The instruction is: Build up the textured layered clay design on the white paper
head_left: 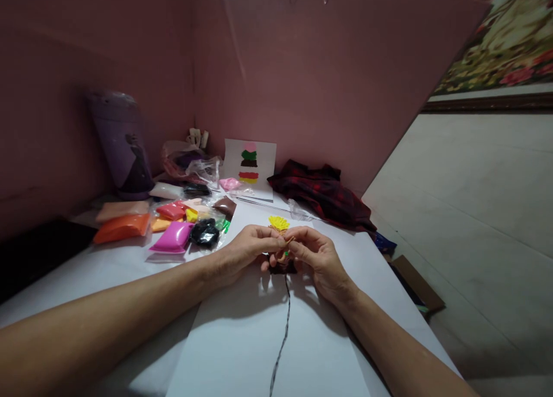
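Over the white paper, my left hand and my right hand meet at the fingertips. Both pinch a small strip of orange-brown modelling clay between thumb and forefinger. Just behind the fingers, a ruffled yellow clay piece lies on the paper. Dark brown clay shows beneath the hands, with a bit of green partly hidden by the fingers. A thin twisted black clay strand runs from the brown clay toward the paper's near edge.
Bags of coloured clay, among them an orange bag, a magenta bag and a black bag, lie at left. Behind stand a purple flask and a card with colour bands. Dark red plaid cloth lies at the back right.
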The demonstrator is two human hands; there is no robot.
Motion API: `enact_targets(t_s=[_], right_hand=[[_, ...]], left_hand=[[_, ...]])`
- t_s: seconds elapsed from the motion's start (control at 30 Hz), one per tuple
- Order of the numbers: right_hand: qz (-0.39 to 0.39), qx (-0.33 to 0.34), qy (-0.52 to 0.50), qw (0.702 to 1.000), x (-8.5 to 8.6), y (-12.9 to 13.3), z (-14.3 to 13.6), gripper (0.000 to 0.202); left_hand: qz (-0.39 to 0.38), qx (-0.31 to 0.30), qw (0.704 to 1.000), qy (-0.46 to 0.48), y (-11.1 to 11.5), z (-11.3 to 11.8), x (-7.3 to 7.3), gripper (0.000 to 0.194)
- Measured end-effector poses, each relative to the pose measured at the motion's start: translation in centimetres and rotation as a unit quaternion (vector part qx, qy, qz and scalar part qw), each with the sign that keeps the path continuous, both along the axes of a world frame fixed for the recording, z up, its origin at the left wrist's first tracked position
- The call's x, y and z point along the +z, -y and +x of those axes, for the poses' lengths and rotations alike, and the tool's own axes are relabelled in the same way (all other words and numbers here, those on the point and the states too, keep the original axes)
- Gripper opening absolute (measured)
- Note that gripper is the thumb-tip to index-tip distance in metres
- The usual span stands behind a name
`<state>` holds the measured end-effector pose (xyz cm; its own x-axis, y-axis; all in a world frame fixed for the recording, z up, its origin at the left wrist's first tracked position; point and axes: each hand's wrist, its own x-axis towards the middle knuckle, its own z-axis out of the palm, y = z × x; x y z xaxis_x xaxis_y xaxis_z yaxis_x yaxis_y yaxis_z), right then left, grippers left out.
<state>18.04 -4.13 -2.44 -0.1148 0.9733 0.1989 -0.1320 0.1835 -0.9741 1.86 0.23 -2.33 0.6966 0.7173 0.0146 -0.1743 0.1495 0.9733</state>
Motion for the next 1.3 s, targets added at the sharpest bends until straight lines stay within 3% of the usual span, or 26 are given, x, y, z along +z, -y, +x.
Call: enact_targets(t_s=[1.3], right_hand=[[-0.001,0.003,0.006,1.0,-0.22,-0.07,0.0,0.02]], left_hand=[[-0.015,-0.013,1.0,0.003,0.21,-0.1,0.41,0.016]])
